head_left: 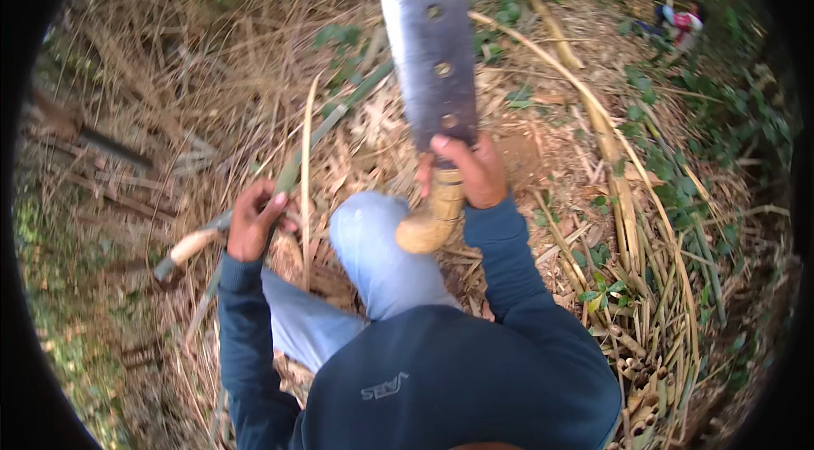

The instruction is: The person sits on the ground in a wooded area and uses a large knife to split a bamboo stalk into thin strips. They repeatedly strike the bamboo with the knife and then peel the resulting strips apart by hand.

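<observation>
In the head view, the right hand (479, 170) grips one broad knife (428, 43), pierced by five visible holes, blade pointing far, while the left hand (254, 221), farther left, has its fingers curled round one green cane (320, 132) slanting far and right, one pale strip (306, 170) standing just right of that hand.

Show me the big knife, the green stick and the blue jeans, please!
Big knife (430, 92): head view, on its wide metal blade.
Green stick (329, 124): head view, on its length beyond the left hand (257, 221).
Blue jeans (381, 255): head view, on the raised leg.
</observation>
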Demonstrator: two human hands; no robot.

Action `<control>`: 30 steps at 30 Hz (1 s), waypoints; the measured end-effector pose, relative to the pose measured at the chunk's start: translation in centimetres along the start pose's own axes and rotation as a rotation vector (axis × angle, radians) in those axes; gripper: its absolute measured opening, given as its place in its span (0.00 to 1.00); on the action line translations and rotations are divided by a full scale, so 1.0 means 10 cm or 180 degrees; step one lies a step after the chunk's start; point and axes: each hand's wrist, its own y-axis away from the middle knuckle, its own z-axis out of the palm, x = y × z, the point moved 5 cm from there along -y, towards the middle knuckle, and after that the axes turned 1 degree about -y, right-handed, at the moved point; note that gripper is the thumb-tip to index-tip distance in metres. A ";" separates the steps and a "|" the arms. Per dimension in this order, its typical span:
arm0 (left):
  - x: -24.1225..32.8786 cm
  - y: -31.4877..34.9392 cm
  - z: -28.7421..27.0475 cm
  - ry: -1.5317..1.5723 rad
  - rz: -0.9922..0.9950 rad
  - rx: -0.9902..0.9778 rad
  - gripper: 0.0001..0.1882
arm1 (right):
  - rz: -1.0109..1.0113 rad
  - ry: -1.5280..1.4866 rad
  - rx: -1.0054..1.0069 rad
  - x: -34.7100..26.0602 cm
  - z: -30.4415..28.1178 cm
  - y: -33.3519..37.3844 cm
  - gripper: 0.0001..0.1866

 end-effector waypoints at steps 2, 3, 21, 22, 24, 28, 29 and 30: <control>0.12 0.06 0.08 0.0150 -0.0054 -0.0129 0.11 | 0.0049 -0.0096 0.0151 0.01 0.18 0.13 0.12; 0.21 0.09 0.10 0.0059 -0.0120 -0.0180 0.12 | 0.0166 -0.0163 0.0129 0.08 0.24 0.18 0.12; 0.11 0.14 0.65 0.0191 -0.0040 -0.0338 0.10 | 0.0678 -0.0097 0.0198 0.82 0.48 0.54 0.13; 0.08 0.13 0.65 0.0212 -0.0001 -0.0275 0.10 | 0.0799 -0.0097 0.0100 0.83 0.47 0.55 0.13; -0.01 0.14 0.69 0.0322 0.0093 0.0021 0.10 | 0.0813 -0.0159 0.0187 0.81 0.46 0.57 0.12; -0.16 0.17 0.80 0.0325 0.0237 0.0293 0.10 | 0.0845 -0.0244 0.0172 0.87 0.44 0.60 0.11; -0.19 0.20 0.83 0.0246 0.0279 0.0382 0.10 | 0.0855 -0.0193 0.0145 0.88 0.42 0.60 0.11; -0.22 0.21 0.87 0.0167 0.0321 0.0471 0.10 | 0.0865 -0.0143 0.0116 0.90 0.41 0.61 0.11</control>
